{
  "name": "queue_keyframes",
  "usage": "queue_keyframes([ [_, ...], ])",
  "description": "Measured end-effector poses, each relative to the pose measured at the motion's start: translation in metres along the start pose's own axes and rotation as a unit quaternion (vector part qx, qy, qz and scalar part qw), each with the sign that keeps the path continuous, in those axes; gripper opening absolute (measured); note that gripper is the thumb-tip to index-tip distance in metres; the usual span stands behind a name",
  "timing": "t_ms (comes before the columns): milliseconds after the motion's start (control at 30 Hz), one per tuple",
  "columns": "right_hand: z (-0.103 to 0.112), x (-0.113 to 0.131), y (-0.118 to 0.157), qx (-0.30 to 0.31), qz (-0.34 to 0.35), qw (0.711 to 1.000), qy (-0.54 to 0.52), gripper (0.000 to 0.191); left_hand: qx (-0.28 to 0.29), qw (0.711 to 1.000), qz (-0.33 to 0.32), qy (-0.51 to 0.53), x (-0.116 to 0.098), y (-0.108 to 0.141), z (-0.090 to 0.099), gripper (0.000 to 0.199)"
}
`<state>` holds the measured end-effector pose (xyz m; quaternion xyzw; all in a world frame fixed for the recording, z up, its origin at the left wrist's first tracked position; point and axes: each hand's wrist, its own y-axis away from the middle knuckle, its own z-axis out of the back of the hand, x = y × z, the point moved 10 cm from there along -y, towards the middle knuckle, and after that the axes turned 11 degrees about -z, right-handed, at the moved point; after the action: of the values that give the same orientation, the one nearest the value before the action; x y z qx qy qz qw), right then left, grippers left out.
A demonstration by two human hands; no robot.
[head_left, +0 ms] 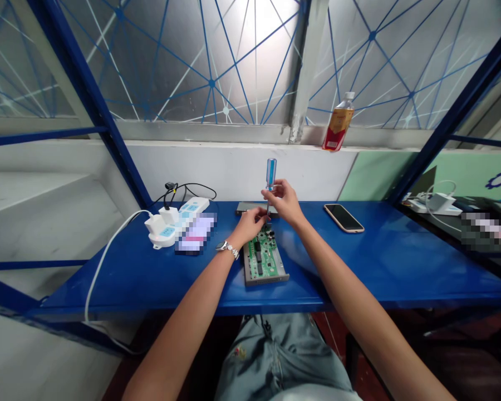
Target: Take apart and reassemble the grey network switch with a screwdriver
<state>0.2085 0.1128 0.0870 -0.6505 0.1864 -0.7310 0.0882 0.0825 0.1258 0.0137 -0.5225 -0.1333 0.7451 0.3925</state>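
Observation:
A screwdriver (pixel 271 174) with a clear blue handle stands upright, its shaft pointing down at the far end of a green circuit board (pixel 267 253). The fingers of my right hand (pixel 286 201) are closed around it just below the handle. My left hand (pixel 250 224) is pinched at the lower end of the shaft; whether it grips the shaft or a small part there is hidden. The board sits in an open grey metal case (pixel 267 281) on the blue table. Behind my hands lies a flat grey metal piece (pixel 245 207), partly covered.
On the left are a white power strip (pixel 162 238) with plugged-in adapters and a phone with a blurred screen (pixel 197 234). A dark-screened phone (pixel 344 218) lies to the right. A drink bottle (pixel 338 123) stands on the window ledge. Blue frame posts flank the table (pixel 384 267).

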Motion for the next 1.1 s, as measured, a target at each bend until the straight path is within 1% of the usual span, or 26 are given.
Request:
queue_keyframes([
  [100,0.003,-0.006,0.0,-0.007,-0.011,0.998,0.055,0.036,0.003,1.0,-0.004,0.005,-0.001,0.0,-0.001,0.012],
  [200,0.004,-0.012,0.0,0.003,-0.032,0.998,0.059,0.029,0.001,1.0,-0.007,0.011,-0.001,0.0,-0.001,0.012],
  [333,0.004,-0.01,0.002,0.005,-0.023,0.998,0.058,0.026,-0.005,1.0,-0.011,-0.002,-0.002,-0.001,0.001,0.014],
  [433,0.0,-0.011,0.003,0.023,-0.028,0.998,0.051,0.025,0.002,1.0,-0.011,0.002,-0.003,-0.001,0.0,0.016],
  [567,-0.005,-0.013,0.005,0.046,-0.046,0.997,0.034,0.031,0.016,1.0,-0.004,0.013,-0.004,0.0,-0.002,0.016],
  [667,-0.001,-0.01,0.007,0.024,-0.039,0.997,0.055,0.034,0.017,1.0,0.001,0.001,-0.005,0.0,-0.002,0.015],
  [767,0.004,-0.011,0.007,-0.001,-0.043,0.995,0.087,0.028,0.018,1.0,-0.001,0.007,-0.007,0.0,-0.002,0.015],
  [867,0.004,-0.014,0.008,0.004,-0.055,0.994,0.09,0.026,0.015,1.0,-0.002,0.011,-0.008,0.0,-0.001,0.015],
  [967,0.003,-0.015,0.008,0.018,-0.064,0.995,0.071,0.027,0.011,1.0,-0.002,0.011,-0.009,0.0,-0.001,0.015],
  [1100,0.0,-0.019,0.01,0.034,-0.075,0.995,0.056,0.027,0.018,1.0,-0.005,0.011,-0.008,-0.001,-0.003,0.019],
])
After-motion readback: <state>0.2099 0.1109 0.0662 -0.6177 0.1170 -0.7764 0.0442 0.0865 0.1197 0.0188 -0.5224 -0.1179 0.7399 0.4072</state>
